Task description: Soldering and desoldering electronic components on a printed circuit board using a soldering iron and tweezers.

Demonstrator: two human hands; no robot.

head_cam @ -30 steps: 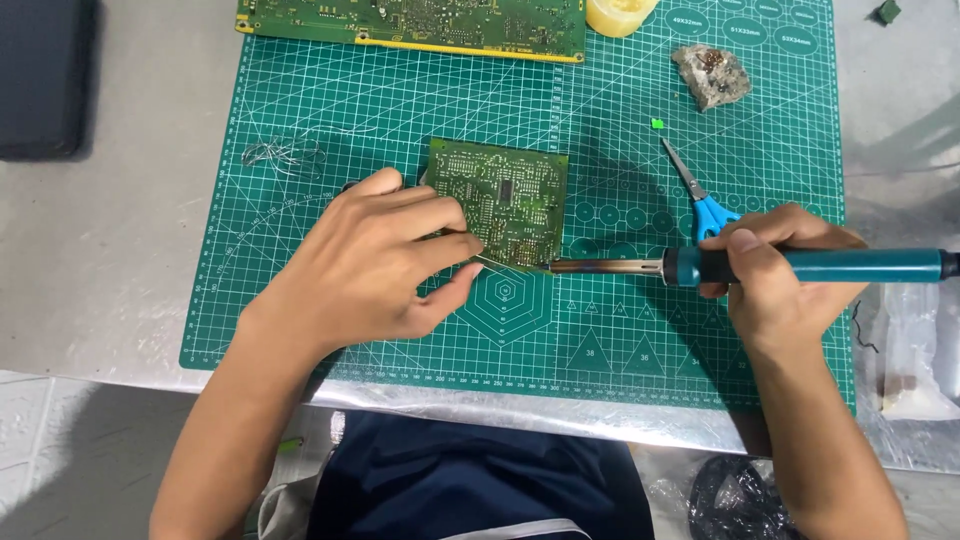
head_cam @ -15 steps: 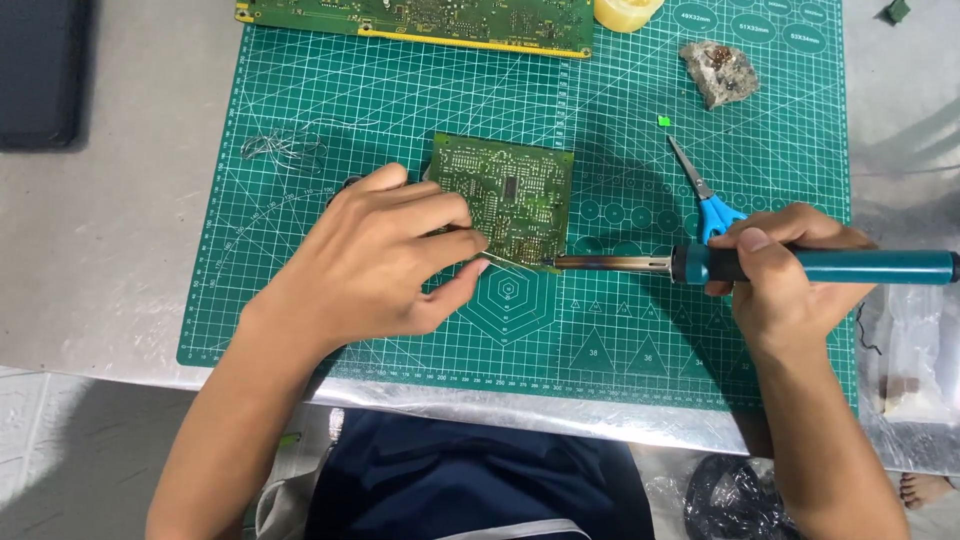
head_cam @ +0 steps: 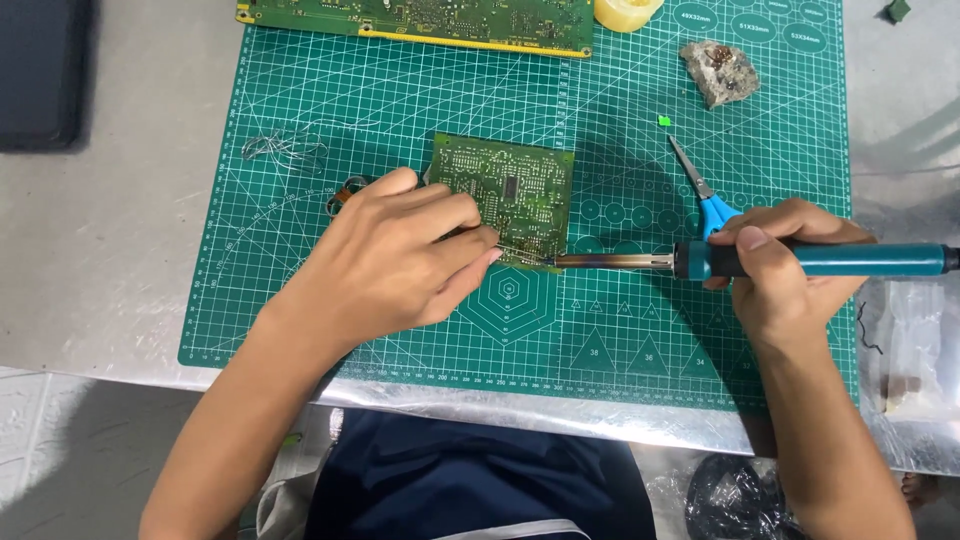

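The left hand (head_cam: 400, 255) pinches thin solder wire (head_cam: 520, 256) at the near edge of the small board (head_cam: 510, 195), which lies mid-mat (head_cam: 300, 300). The right hand (head_cam: 785, 265) is closed around the iron (head_cam: 800, 261), its tip touching that same edge. The board looks light, stiff and fragile, best held by its edges; the iron only by its teal grip. Blue scissors (head_cam: 705, 195) lie just behind the right hand, loose wire (head_cam: 285, 150) left. Farther back lie a lumpy wad (head_cam: 720, 72) and a long board (head_cam: 420, 20).

A small green circuit board (head_cam: 510, 195) lies flat on the cutting mat; a teal-handled soldering iron (head_cam: 790, 261) lies level, tip at the board's lower edge.
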